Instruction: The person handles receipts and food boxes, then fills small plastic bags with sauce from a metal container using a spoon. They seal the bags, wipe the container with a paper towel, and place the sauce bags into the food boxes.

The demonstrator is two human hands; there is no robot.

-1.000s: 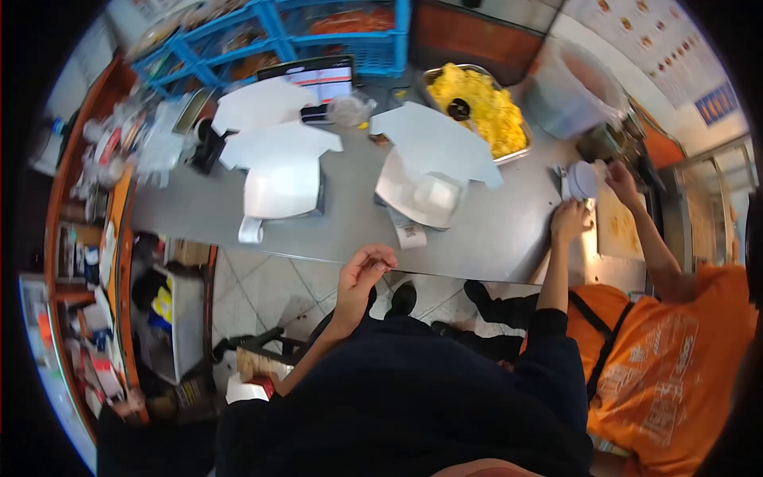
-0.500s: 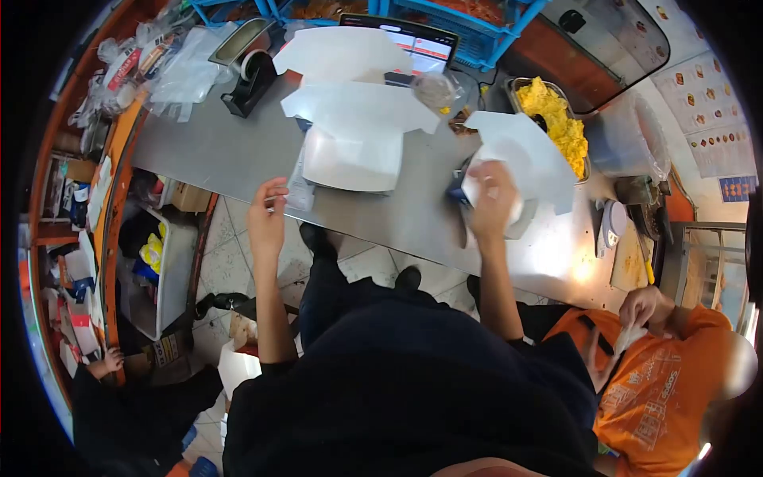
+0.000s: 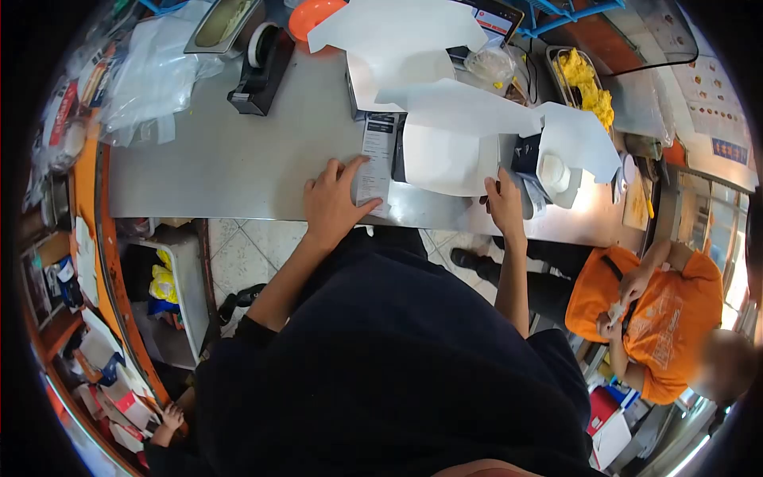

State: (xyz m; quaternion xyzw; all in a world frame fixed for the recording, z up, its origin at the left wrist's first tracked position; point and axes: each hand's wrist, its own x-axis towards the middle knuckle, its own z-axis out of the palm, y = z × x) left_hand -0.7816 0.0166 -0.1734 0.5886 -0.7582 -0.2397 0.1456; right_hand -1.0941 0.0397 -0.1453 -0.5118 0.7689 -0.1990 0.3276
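My left hand rests at the table's front edge with its fingers spread. Its index finger and thumb reach the left side of a printed paper receipt lying flat. Right of the receipt stands an open white takeaway box, its lid folded back. At that box's front right corner, my right hand has its fingers closed on the wall. Beside it, another open takeaway box with dark outer sides has a small white tub in it. A third open white box stands behind.
On the steel table are a black tape dispenser, a metal pan, clear plastic bags and an orange-red dish. A tray of yellow food is at back right. A co-worker in orange stands right.
My left hand has lowered to the receipt. My right hand has left the tub, now inside the right-hand box, and moved to the middle box's corner. The boxes stand closer together.
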